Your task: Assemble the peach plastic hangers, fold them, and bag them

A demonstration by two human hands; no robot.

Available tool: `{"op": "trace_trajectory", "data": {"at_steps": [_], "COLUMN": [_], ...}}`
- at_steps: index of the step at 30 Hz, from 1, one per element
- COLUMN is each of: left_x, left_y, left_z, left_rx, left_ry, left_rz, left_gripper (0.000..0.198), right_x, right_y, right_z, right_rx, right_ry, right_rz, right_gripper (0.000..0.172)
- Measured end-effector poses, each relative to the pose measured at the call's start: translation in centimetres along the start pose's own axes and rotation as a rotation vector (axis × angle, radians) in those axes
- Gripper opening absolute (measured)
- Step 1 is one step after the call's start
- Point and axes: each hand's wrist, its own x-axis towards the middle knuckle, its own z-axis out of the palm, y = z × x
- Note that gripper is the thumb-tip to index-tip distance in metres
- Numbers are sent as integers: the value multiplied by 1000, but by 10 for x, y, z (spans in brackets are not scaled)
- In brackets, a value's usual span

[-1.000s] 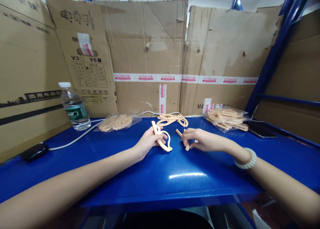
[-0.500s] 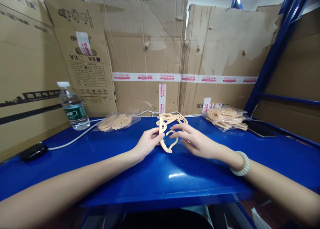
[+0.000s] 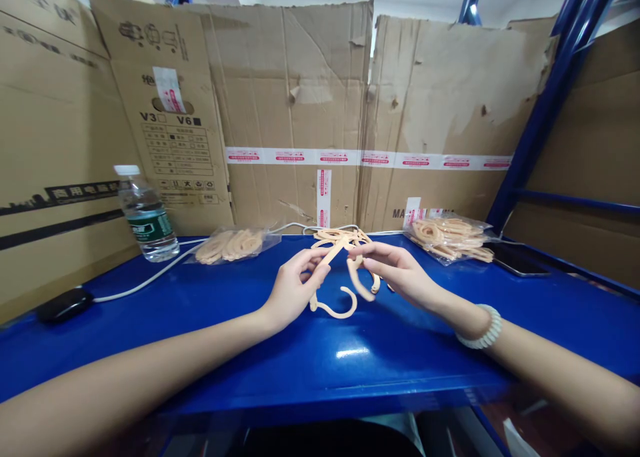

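Note:
A beige plastic piece with a curved hook (image 3: 345, 312), which looks like a folding hanger, is held over the blue table. My left hand (image 3: 295, 285) is closed on its straight arm, the hook hanging below the fingers. My right hand (image 3: 400, 272) pinches another part of it, from which a curved arm (image 3: 360, 282) points down. The parts seem to meet between my fingertips; whether they are one piece is unclear. Right behind my hands, a loose pile of similar beige pieces (image 3: 330, 234) lies on the table.
Clear bags of beige pieces lie at the left (image 3: 235, 244) and right (image 3: 450, 234). A water bottle (image 3: 148, 220), a black device (image 3: 67, 304) with a white cable and a phone (image 3: 520, 260) are on the blue table (image 3: 250, 377). Cardboard (image 3: 295, 110) stands behind.
My right hand has closed on part of the beige piece. The piece has turned and spread: its hook now hangs lower, and a curved arm points down beside my right fingers.

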Motion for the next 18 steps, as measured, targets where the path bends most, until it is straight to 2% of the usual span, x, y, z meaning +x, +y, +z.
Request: {"op": "trace_trajectory", "data": {"at_steps": [2, 4, 7, 13, 18], "left_x": [1, 1, 0, -6, -3], "left_y": [0, 0, 1, 1, 1], "left_z": [-1, -3, -5, -5, -8], "left_rx": [99, 226, 445, 920, 1074], "left_ry": [12, -2, -71, -255, -321], "left_rz": [36, 103, 206, 479, 653], "left_gripper": [30, 28, 24, 29, 33], "right_x": [1, 3, 4, -2, -5], "right_y": [2, 4, 9, 9, 2], "right_z": [0, 0, 2, 14, 17], "right_rx": [77, 105, 47, 1, -14], "right_ry": [96, 110, -16, -261, -296], "right_rz": [28, 117, 244, 308, 338], "right_gripper": [32, 37, 38, 47, 46]}}
